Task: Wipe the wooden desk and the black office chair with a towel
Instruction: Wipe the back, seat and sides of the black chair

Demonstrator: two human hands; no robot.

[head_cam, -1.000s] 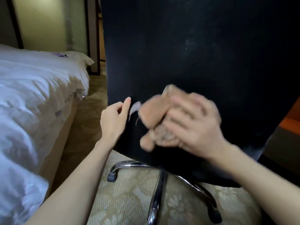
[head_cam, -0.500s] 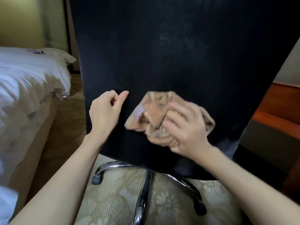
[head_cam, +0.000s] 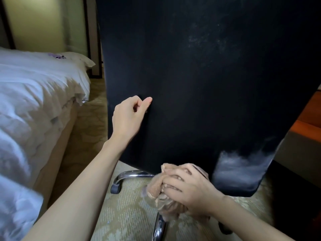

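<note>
Office chair backrest (head_cam: pixel 199 84): black, with faint pale speckling towards the upper right and a grey-white dusty patch (head_cam: pixel 239 173) at the lower right corner. Towel (head_cam: pixel 156 186): tan-brown. Chair base (head_cam: pixel 132 174): bright chrome, ending in a dark grey caster (head_cam: pixel 115 187). Carpet (head_cam: pixel 125 214): beige with a paler floral pattern. Bedding (head_cam: pixel 34 94): white, bearing a small purple item (head_cam: pixel 56 56). Tabletop (head_cam: pixel 311 115): orange-brown wood. Wall (head_cam: pixel 40 23): pale yellow-green. Door frame (head_cam: pixel 92 37): dark brown.

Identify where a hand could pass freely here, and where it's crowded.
Free: carpet strip between bed and chair back; the back's broad face above the left hand. Crowded: below the back, where right hand, towel and chrome legs meet.
</note>
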